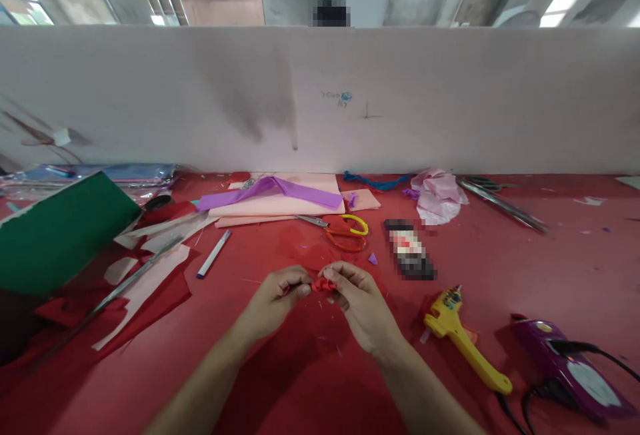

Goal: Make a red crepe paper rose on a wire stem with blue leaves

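A small crumpled piece of red material (323,285) is pinched between my two hands, just above the red table. My left hand (283,295) grips its left end between thumb and fingers. On the other side, my right hand (357,298) has thumb and fingertips closed on the right end. The fingers hide part of the piece, and whether it is paper or fabric I cannot tell. Scissors (345,230) with yellow and orange handles lie just beyond my hands. A small purple scrap (373,259) is close to my right fingers.
On the right lie a yellow glue gun (463,338), a purple power strip (575,368) with black cords and a blurred-out phone (410,248). A white marker (214,254), a green board (65,235) and paper strips are left. Purple (280,192) and peach sheets (250,210) lie before the white partition (200,88).
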A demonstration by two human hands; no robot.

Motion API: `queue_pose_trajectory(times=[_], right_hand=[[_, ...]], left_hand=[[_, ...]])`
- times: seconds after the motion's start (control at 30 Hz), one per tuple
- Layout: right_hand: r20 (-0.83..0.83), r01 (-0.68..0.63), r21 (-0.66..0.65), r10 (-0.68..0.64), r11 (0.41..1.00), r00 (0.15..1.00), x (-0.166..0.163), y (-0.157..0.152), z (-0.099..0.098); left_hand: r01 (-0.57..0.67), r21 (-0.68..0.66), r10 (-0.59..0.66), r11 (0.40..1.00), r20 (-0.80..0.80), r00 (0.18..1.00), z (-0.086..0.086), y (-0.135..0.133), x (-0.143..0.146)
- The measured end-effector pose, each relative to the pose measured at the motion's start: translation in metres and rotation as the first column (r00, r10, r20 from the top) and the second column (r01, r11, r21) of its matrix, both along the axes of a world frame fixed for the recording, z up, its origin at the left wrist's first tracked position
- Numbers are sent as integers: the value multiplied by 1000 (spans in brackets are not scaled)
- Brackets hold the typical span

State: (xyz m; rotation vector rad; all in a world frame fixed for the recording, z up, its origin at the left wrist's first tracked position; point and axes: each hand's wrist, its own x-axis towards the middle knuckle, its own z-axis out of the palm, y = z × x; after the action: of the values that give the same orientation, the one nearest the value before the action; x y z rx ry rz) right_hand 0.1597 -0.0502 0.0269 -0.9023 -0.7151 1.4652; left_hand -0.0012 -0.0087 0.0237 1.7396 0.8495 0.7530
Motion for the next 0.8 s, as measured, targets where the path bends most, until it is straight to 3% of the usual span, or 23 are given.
queue_pose_trajectory(times=[0.37, 0.57, 0.8], right_hand=[[-44, 39, -56, -42, 998, 998, 1, 0, 1], [-99, 79, -85, -88, 993, 991, 3, 2, -4], [-79, 127, -44, -130, 991, 988, 3, -1, -4]], left_hand=[[-98, -13, 99, 995, 63, 993, -4, 0, 2], [-126, -185, 157, 975, 162, 974, -5, 1, 3], [-143, -277, 207, 950, 215, 954, -3, -2, 4]])
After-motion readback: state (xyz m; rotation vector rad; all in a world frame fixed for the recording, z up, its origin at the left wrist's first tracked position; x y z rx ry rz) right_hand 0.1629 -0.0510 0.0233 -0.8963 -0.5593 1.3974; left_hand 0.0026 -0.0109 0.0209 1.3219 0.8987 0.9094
